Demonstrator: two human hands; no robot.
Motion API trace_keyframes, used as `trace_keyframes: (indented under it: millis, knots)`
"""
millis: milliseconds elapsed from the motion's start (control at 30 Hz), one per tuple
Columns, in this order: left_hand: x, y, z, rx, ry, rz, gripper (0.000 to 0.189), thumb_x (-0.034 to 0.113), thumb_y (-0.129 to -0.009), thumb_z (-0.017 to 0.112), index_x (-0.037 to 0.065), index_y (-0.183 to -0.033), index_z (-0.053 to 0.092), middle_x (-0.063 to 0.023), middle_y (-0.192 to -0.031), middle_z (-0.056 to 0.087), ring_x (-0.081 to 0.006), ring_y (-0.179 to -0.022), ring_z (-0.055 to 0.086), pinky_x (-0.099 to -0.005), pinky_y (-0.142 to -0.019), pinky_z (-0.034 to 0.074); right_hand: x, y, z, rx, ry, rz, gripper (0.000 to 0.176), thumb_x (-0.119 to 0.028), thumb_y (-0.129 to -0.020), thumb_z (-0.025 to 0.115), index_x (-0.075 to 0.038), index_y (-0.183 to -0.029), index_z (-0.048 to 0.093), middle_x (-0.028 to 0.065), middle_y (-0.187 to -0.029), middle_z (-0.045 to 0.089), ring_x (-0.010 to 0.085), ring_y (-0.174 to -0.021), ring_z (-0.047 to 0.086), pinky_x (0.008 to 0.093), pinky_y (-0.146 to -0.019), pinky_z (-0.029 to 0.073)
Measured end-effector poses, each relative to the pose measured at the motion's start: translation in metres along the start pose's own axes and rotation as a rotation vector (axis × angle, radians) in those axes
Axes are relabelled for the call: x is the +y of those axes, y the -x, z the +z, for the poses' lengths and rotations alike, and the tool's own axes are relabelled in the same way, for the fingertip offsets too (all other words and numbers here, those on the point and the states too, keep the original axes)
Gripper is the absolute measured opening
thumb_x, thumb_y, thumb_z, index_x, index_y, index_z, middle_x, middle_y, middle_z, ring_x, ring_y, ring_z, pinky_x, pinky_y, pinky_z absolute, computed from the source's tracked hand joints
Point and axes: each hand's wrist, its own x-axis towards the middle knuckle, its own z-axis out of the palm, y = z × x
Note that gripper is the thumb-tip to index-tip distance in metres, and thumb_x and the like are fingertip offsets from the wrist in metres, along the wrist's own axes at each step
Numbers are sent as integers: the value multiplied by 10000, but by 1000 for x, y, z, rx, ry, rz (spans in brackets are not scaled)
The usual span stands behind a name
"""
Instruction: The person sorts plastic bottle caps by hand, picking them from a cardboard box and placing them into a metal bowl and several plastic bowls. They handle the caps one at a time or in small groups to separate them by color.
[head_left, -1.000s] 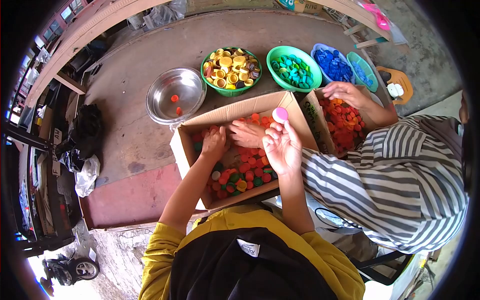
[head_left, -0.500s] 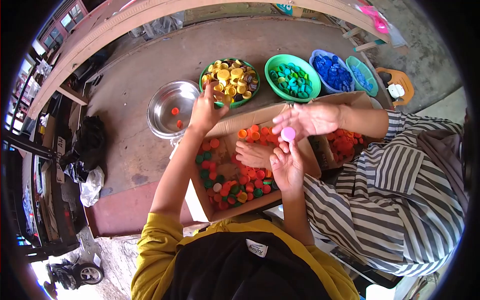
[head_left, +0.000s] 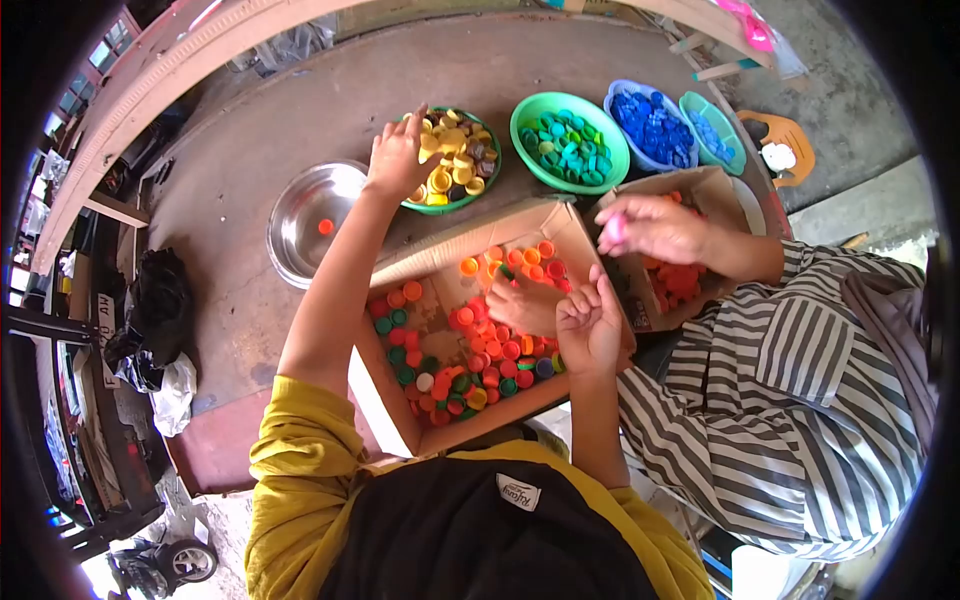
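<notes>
My left hand [head_left: 398, 158] hovers at the near left edge of a green bowl [head_left: 438, 210] heaped with yellow and brown bottle caps [head_left: 455, 160]. Its fingers are apart, and I see no cap gripped in it. My right hand [head_left: 588, 325] is raised palm up over the right side of a cardboard box [head_left: 430, 262]. Its index finger is stretched out, the others are loosely curled, and nothing shows in it. Red, orange and green caps [head_left: 490, 350] lie scattered in the box. A co-worker's hand [head_left: 660, 225] pinches a pink cap [head_left: 616, 228] just above my right hand.
The co-worker's other hand [head_left: 522, 302] reaches into the box, at a dark green cap. A steel bowl [head_left: 290, 225] with an orange cap stands left. Bowls of green caps [head_left: 570, 145] and blue caps [head_left: 652, 128] stand behind a smaller box [head_left: 640, 310] of red caps.
The pink cap has gone from my right fingertips to the co-worker's hand, which has drawn back right. My left hand has moved up over the yellow caps' bowl. One orange cap now shows in the steel bowl.
</notes>
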Motion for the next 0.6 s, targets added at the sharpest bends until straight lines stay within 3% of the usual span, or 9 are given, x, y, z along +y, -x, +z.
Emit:
trace_keyframes:
  millis: [100, 133, 233, 267, 367, 467, 500, 600]
  knots:
    - [28, 32, -20, 100, 243, 96, 559, 181, -725, 658, 58, -1209, 406, -171, -1113, 506, -344, -1053, 455, -408, -916, 365, 10, 9, -6, -229, 454, -23, 168, -177, -896, 480, -52, -990, 542, -30, -635, 445, 68, -537, 427, 213, -516, 383]
    - [36, 47, -24, 96, 294, 94, 521, 143, -717, 665, 38, -1170, 428, -172, -1089, 505, -349, -1048, 455, -405, -914, 365, 8, 10, -14, -408, 784, -5, 163, -166, -893, 480, -38, -953, 562, 5, -667, 522, 105, -549, 503, 241, -530, 430]
    - [52, 95, -43, 80, 417, 46, 446, 80, -721, 650, 34, -1126, 469, -160, -1024, 517, -325, -1019, 484, -385, -876, 394, 11, 14, -28, -577, 1421, 248, 160, -154, -864, 519, -24, -938, 575, 54, -686, 576, 139, -586, 562, 262, -537, 450]
    - [56, 115, -47, 52, 485, -30, 428, 72, -722, 648, 35, -1114, 478, -148, -1016, 522, -298, -984, 506, -367, -840, 414, 9, 5, -38, -682, 1746, 34, 178, -155, -799, 590, -10, -901, 575, 108, -706, 594, 203, -648, 604, 322, -572, 479]
    - [67, 170, -52, -34, 629, -234, 398, 38, -718, 645, 34, -1087, 495, -115, -996, 532, -214, -891, 544, -309, -734, 446, 4, -35, -87, -709, 2336, -318, 193, -128, -729, 638, -25, -882, 583, 139, -800, 613, 267, -701, 612, 362, -629, 485]
    - [78, 210, -43, 9, 664, -242, 395, 15, -717, 645, 28, -1081, 494, -106, -992, 537, -181, -849, 549, -270, -663, 446, 10, -53, -83, -747, 2503, -262, 250, -149, -659, 674, -28, -857, 580, 145, -768, 602, 320, -724, 595, 402, -641, 481]
    - [79, 222, -37, -92, 728, -362, 405, 12, -713, 647, 20, -1086, 491, -107, -1000, 538, -181, -835, 553, -261, -649, 447, 15, -53, -85, -753, 2582, -236, 254, -153, -652, 678, -31, -851, 579, 139, -751, 598, 314, -723, 596, 399, -637, 481]
    - [72, 237, -21, -150, 669, -339, 417, 2, -709, 644, 13, -1094, 485, -109, -1013, 541, -187, -834, 554, -277, -675, 460, 25, -59, -90, -759, 2720, -184, 263, -154, -632, 688, -38, -842, 578, 126, -721, 593, 298, -717, 598, 391, -627, 481]
